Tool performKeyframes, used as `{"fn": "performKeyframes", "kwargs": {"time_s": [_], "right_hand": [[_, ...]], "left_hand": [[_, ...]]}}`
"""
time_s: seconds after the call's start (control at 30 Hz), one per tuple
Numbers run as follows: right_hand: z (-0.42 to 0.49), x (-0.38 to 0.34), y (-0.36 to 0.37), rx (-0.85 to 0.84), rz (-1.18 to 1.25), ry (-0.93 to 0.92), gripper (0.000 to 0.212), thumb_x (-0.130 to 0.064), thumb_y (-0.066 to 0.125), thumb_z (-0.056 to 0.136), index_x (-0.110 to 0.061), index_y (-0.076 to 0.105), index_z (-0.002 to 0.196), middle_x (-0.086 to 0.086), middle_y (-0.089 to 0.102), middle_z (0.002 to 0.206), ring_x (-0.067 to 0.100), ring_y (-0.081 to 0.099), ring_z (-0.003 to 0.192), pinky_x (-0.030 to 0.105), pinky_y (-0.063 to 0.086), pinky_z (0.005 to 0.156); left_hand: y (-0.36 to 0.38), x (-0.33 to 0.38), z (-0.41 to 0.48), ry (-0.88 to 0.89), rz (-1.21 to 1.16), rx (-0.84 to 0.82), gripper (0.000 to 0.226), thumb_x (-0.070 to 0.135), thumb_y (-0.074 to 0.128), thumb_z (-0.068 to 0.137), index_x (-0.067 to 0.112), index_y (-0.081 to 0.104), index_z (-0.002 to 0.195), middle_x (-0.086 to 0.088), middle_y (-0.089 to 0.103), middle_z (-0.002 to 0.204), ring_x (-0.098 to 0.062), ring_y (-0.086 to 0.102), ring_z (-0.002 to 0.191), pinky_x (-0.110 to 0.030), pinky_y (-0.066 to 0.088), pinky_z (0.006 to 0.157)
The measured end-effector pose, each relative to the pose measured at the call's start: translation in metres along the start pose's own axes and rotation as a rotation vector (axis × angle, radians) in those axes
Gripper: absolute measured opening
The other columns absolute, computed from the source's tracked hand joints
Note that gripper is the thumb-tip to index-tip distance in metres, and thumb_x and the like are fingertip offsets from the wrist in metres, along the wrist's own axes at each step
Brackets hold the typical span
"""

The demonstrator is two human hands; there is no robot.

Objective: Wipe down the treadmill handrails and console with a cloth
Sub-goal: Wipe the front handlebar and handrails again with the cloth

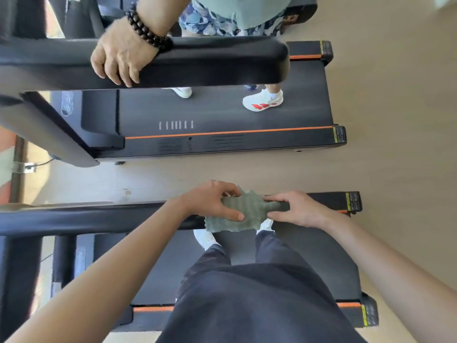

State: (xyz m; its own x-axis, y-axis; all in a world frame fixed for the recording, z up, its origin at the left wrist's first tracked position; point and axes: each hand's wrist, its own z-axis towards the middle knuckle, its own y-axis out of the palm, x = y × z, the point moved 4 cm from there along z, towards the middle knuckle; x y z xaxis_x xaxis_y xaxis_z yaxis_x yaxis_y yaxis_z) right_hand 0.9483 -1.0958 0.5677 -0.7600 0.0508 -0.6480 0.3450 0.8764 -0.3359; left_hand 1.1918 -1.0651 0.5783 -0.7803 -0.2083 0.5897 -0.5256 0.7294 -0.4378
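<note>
A grey-green ribbed cloth point(243, 212) is draped over the end of my treadmill's black handrail point(99, 219). My left hand point(212, 200) grips the cloth from the left, thumb on its near side and fingers curled over its far edge. My right hand point(300, 209) pinches the cloth's right end against the tip of the rail. The cloth's lower edge hangs below the rail. The console is out of view.
I stand on my treadmill's belt point(321, 256). Another person stands on the neighbouring treadmill point(222, 115), one hand point(121, 58) with a bead bracelet on its handrail point(210, 60). A strip of pale floor point(173, 174) separates the machines. Uprights point(22, 268) stand left.
</note>
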Motion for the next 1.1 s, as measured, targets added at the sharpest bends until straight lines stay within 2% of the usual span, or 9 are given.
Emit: {"fn": "performKeyframes", "kwargs": {"time_s": [0.1, 0.2, 0.27, 0.33, 0.5, 0.67, 0.77, 0.9, 1.1], "right_hand": [[-0.007, 0.013, 0.006, 0.008, 0.044, 0.028, 0.043, -0.036, 0.075, 0.086, -0.038, 0.065, 0.128, -0.017, 0.066, 0.124, 0.003, 0.057, 0.117, 0.028, 0.043, 0.106], [-0.012, 0.018, 0.009, 0.138, 0.236, 0.048, 0.028, -0.028, 0.072, 0.09, -0.043, 0.069, 0.114, -0.017, 0.071, 0.117, 0.006, 0.064, 0.112, 0.038, 0.047, 0.106], [-0.015, 0.015, 0.013, 0.202, 0.416, 0.033, 0.037, -0.012, 0.067, 0.091, -0.041, 0.069, 0.113, -0.018, 0.072, 0.116, 0.003, 0.063, 0.115, 0.035, 0.046, 0.107], [-0.016, 0.006, 0.02, 0.178, 0.489, 0.022, 0.04, -0.007, 0.064, 0.092, -0.038, 0.068, 0.118, -0.02, 0.071, 0.118, -0.001, 0.061, 0.117, 0.029, 0.044, 0.107], [-0.002, -0.01, 0.025, 0.151, 0.398, 0.014, 0.041, -0.031, 0.072, 0.092, -0.027, 0.065, 0.132, -0.021, 0.066, 0.125, -0.006, 0.056, 0.12, 0.028, 0.043, 0.109], [0.027, -0.034, 0.011, -0.031, 0.229, 0.035, 0.034, -0.036, 0.072, 0.091, -0.027, 0.069, 0.124, -0.015, 0.068, 0.121, 0.001, 0.06, 0.116, 0.009, 0.043, 0.095], [0.046, -0.051, 0.008, -0.19, 0.103, 0.039, 0.026, -0.038, 0.07, 0.092, -0.033, 0.07, 0.117, -0.016, 0.07, 0.119, 0.002, 0.063, 0.113, 0.017, 0.046, 0.097], [0.073, -0.085, 0.019, -0.351, -0.07, 0.039, 0.042, -0.047, 0.072, 0.089, -0.03, 0.067, 0.127, -0.015, 0.07, 0.12, 0.004, 0.065, 0.111, 0.025, 0.048, 0.101], [0.11, -0.144, 0.056, -0.437, -0.144, 0.035, 0.051, -0.049, 0.076, 0.084, -0.03, 0.066, 0.13, -0.023, 0.071, 0.107, 0.004, 0.066, 0.107, 0.028, 0.048, 0.102]], "left_hand": [[0.003, 0.015, 0.009, 0.007, 0.019, -0.008, 0.063, 0.061, 0.084, 0.07, 0.035, 0.062, 0.123, 0.015, 0.065, 0.118, -0.009, 0.06, 0.108, -0.03, 0.048, 0.096], [0.005, 0.026, 0.015, 0.014, 0.051, -0.026, 0.069, 0.062, 0.084, 0.068, 0.034, 0.062, 0.127, 0.013, 0.066, 0.121, -0.009, 0.06, 0.11, -0.032, 0.049, 0.098], [0.006, 0.029, 0.017, 0.022, 0.056, -0.033, 0.073, 0.064, 0.083, 0.067, 0.035, 0.061, 0.129, 0.013, 0.065, 0.124, -0.009, 0.06, 0.112, -0.032, 0.048, 0.099], [0.006, 0.027, 0.016, 0.021, 0.036, -0.036, 0.071, 0.063, 0.082, 0.07, 0.034, 0.061, 0.131, 0.014, 0.064, 0.127, -0.008, 0.059, 0.115, -0.031, 0.047, 0.101], [-0.005, 0.011, 0.004, -0.011, -0.039, -0.018, 0.051, 0.056, 0.08, 0.078, 0.037, 0.066, 0.124, 0.019, 0.064, 0.108, -0.011, 0.06, 0.109, -0.033, 0.047, 0.102], [-0.018, -0.011, -0.016, -0.044, -0.028, -0.028, 0.054, 0.055, 0.083, 0.076, 0.036, 0.066, 0.124, 0.022, 0.06, 0.101, -0.011, 0.06, 0.109, -0.025, 0.045, 0.093], [-0.024, -0.025, -0.028, -0.075, -0.004, -0.047, 0.063, 0.059, 0.081, 0.076, 0.033, 0.063, 0.131, 0.015, 0.06, 0.111, -0.012, 0.058, 0.116, -0.024, 0.041, 0.092], [-0.033, -0.049, -0.046, -0.132, 0.092, -0.031, 0.071, 0.076, 0.074, 0.068, 0.042, 0.06, 0.129, 0.014, 0.063, 0.129, -0.011, 0.058, 0.119, -0.033, 0.044, 0.099], [-0.053, -0.103, -0.093, -0.194, 0.232, 0.066, 0.078, 0.09, 0.063, 0.062, 0.045, 0.059, 0.126, 0.018, 0.064, 0.128, -0.014, 0.061, 0.117, -0.035, 0.046, 0.093]]}}
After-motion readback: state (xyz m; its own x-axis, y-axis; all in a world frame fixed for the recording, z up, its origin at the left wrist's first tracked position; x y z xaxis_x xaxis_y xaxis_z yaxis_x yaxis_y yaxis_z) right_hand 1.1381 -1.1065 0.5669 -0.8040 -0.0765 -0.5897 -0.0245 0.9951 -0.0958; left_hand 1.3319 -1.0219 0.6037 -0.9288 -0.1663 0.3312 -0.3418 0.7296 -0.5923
